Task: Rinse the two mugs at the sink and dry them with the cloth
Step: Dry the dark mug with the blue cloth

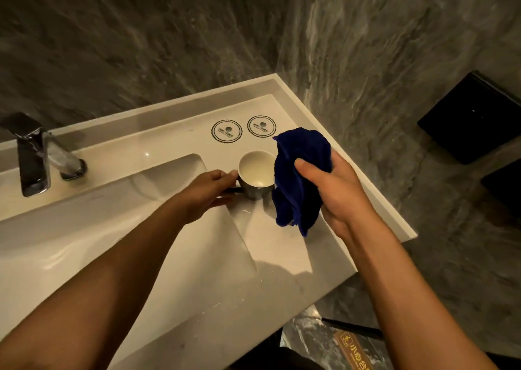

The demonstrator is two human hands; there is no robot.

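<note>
One mug (256,172), dark outside and white inside, stands upright on the white counter just right of the sink basin (84,245). My left hand (207,193) grips its handle from the left. My right hand (328,190) holds a dark blue cloth (298,178) bunched up, hanging right beside the mug and covering part of its right rim. A second mug is not visible.
A chrome faucet (39,155) stands at the back left of the basin. Two round paper coasters (227,131) (261,126) lie on the counter behind the mug. The counter edge (394,220) drops off to the right. A black box (473,116) hangs on the stone wall.
</note>
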